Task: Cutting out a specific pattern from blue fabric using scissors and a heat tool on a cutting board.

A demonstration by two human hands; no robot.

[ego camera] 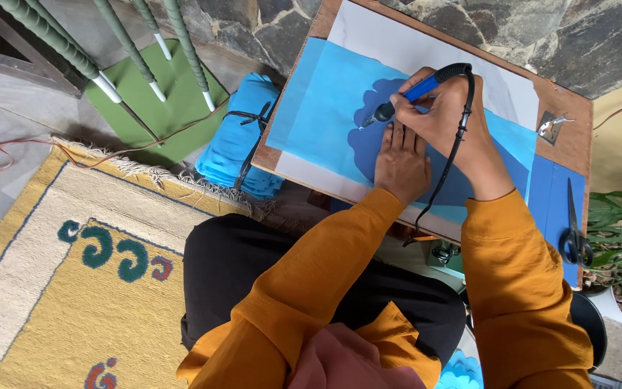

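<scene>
Head view: right hand [449, 115] is closed around a hot cutter [415, 91], left hand [400, 162] lies flat, open, on blue fabric [325, 115] on the board [574, 137]. Scalloped edge looks partly cut; much is left.

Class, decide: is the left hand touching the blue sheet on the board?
Touching. The head view shows the left hand lying flat, palm down, on the blue sheet, fingers spread beside the tool tip.

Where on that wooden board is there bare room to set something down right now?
Free: the white sheet along the board's far edge, and the light blue fabric left of the left hand. Crowded: the middle, under both hands, the right hand holding the corded tool; scissors fill the blue strip at right.
</scene>
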